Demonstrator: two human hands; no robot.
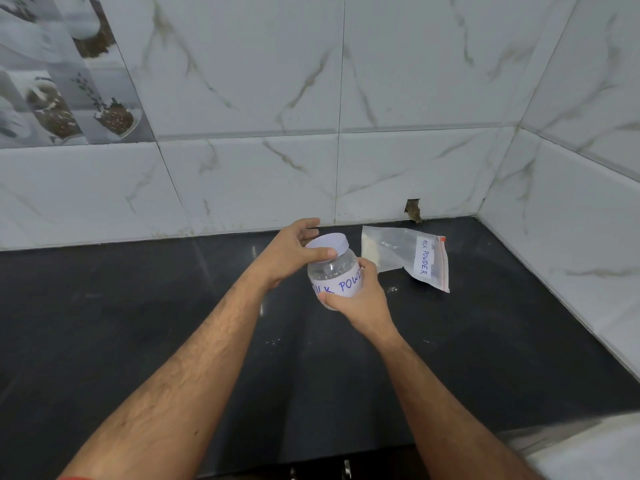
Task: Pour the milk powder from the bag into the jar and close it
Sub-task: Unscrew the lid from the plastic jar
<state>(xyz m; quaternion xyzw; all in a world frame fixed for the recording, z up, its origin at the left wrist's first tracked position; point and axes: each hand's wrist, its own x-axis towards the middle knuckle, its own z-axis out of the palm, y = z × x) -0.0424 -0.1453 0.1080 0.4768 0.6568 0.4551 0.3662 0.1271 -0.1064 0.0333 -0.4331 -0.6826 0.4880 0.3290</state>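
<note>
While held above counter [138,341]:
Jar [334,271]: label "MILK POWDE…", white lid [327,244] on.
L hand [294,251]: grips lid.
R hand [360,296]: grips jar body.
Bag [405,256]: tag "MILK POWDER", flat beside jar.

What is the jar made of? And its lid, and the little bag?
The jar looks like clear plastic, maybe glass: you see through it, and it has a paper label. Its lid seems smooth white plastic, matte and opaque. The bag is thin, see-through plastic film: it wrinkles, lies flat on the dark glossy counter, and has a red zip strip.
</note>
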